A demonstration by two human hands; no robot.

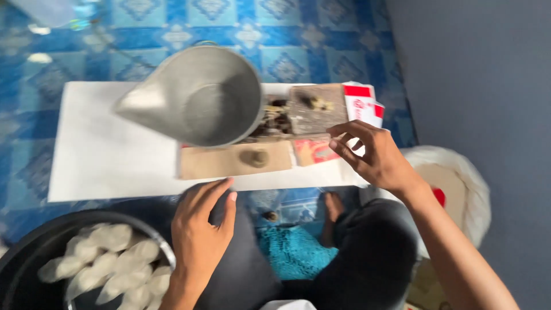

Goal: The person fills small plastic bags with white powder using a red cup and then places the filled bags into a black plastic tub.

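A cardboard box is seen opened flat on a white sheet, which is spread over a blue patterned floor. The right hand is held just at the box's right edge, beside a red-and-white flap. Its fingers are curled and slightly parted, the tips drawn toward the thumb; whether anything is pinched cannot be told through the blur. The left hand is laid on the person's dark-clad knee, its fingers held straight and close together, with the tips reaching the sheet's near edge. Nothing is gripped by it.

A grey metal jug with a spout to the left is shown in front of the box's left part, its mouth turned toward the camera. Dark lumps are visible inside the box, and one small lump is seen on the near brown flap. At lower left, a dark basin is filled with pale, folded dumpling-like pieces. A white bag is placed at the right, against a grey wall. A turquoise mat is seen between the legs.
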